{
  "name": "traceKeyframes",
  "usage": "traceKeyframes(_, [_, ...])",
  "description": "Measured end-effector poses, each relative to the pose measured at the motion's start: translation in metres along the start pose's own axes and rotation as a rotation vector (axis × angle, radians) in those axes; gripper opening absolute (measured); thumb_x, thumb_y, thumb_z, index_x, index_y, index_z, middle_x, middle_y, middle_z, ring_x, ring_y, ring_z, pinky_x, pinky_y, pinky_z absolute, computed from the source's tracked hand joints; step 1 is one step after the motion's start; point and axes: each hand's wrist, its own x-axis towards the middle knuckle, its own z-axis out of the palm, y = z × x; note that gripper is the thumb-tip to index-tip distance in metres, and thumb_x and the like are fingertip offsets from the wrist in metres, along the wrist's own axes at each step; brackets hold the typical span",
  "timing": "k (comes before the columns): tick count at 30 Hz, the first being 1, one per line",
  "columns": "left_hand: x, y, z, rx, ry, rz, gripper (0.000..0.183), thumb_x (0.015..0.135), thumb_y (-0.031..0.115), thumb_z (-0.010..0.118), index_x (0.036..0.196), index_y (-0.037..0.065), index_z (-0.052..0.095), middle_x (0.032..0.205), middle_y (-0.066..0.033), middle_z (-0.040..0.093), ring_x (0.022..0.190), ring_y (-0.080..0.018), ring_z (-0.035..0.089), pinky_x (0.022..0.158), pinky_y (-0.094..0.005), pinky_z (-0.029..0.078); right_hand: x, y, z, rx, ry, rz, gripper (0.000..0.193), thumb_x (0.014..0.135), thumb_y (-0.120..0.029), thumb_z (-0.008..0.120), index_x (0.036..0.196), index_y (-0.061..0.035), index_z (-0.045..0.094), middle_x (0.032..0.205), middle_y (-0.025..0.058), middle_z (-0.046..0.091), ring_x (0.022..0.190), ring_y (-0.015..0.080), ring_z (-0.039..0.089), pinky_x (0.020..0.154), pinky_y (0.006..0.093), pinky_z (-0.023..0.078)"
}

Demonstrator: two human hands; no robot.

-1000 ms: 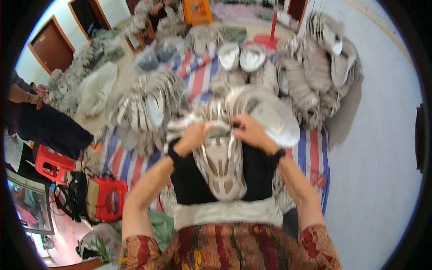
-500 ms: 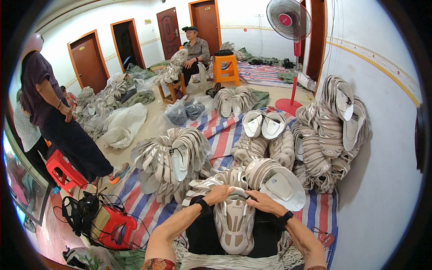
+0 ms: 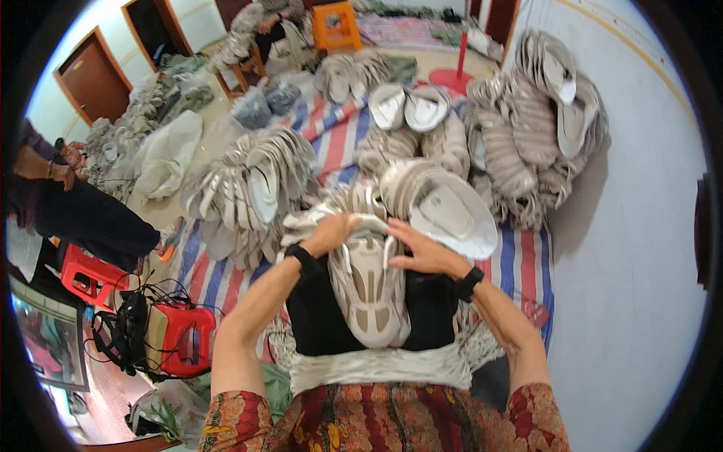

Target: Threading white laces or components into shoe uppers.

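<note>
A beige and white shoe upper [image 3: 369, 294] lies over my black-clad lap, toe toward me. At its collar, my left hand [image 3: 331, 235] is closed on the left edge. My right hand [image 3: 425, 252] grips the opposite edge, with thumb and fingers somewhat apart; its fingertips are partly hidden. A thick bundle of white laces [image 3: 380, 368] stretches across my lap, near the toe. Just beyond my hands lies a nested stack of uppers [image 3: 444, 215] with pale soles facing up.
Further stacks of uppers stand left [image 3: 256, 184] and right [image 3: 520, 135] on a striped sheet [image 3: 331, 143]. A red stool [image 3: 184, 339] with black cables [image 3: 124, 331] is at left. A person [image 3: 83, 211] stands beyond it; another sits near an orange stool [image 3: 337, 26]. A wall [image 3: 625, 226] rises at right.
My view has tilted down, so my lap and patterned top show more. The hands stay at the upper's collar; the right thumb now sits apart from its fingers. The standing person is partly out of view.
</note>
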Motion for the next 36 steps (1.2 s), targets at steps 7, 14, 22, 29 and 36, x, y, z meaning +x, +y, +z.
traceKeyframes(7, [0.009,0.001,0.008,-0.183,-0.003,-0.022,0.044,0.09,0.036,0.033,0.096,-0.001,0.057,0.093,-0.0253,0.058,0.091,-0.0404,0.054,0.077,-0.044,0.04,-0.047,-0.009,-0.007,0.307,0.153,0.224,0.047,0.077,-0.019,0.064,0.117,-0.0013,0.047,0.127,0.0121,0.037,0.107,0.0228,0.049,0.085,0.0319,0.046])
traceKeyframes(14, [0.001,-0.002,0.004,-0.384,-0.007,0.115,0.042,0.091,0.035,0.037,0.103,0.0,0.055,0.09,-0.0168,0.061,0.084,-0.0264,0.056,0.078,-0.034,0.041,-0.078,-0.009,0.004,0.507,0.272,0.301,0.032,0.078,-0.008,0.063,0.107,0.0007,0.053,0.105,0.0094,0.054,0.098,0.0175,0.055,0.085,0.0279,0.045])
traceKeyframes(22, [-0.016,-0.006,-0.02,-0.245,-0.116,0.121,0.032,0.089,0.028,0.044,0.104,0.0,0.05,0.088,-0.0168,0.058,0.082,-0.0253,0.054,0.075,-0.0328,0.04,-0.114,-0.065,0.034,-0.119,0.004,0.099,0.026,0.068,-0.021,0.068,0.086,-0.0056,0.058,0.084,0.0088,0.054,0.089,0.0243,0.05,0.083,0.0359,0.039])
traceKeyframes(29, [-0.015,-0.007,-0.023,-0.276,-0.147,0.074,0.032,0.091,0.025,0.044,0.109,-0.001,0.05,0.093,-0.0109,0.057,0.083,-0.0165,0.05,0.076,-0.0281,0.04,-0.123,-0.114,0.043,-0.517,0.201,-0.015,0.021,0.065,-0.018,0.069,0.08,-0.0076,0.059,0.081,0.0039,0.051,0.084,0.0236,0.046,0.075,0.0382,0.037])
traceKeyframes(36, [-0.02,0.009,-0.027,-0.232,-0.093,0.08,0.026,0.084,0.021,0.049,0.096,-0.001,0.051,0.082,-0.0177,0.056,0.077,-0.0247,0.053,0.071,-0.0342,0.04,-0.133,-0.103,0.084,-0.285,-0.001,0.113,0.016,0.067,-0.019,0.067,0.074,-0.0079,0.057,0.073,0.0051,0.049,0.076,0.0213,0.05,0.063,0.0333,0.04])
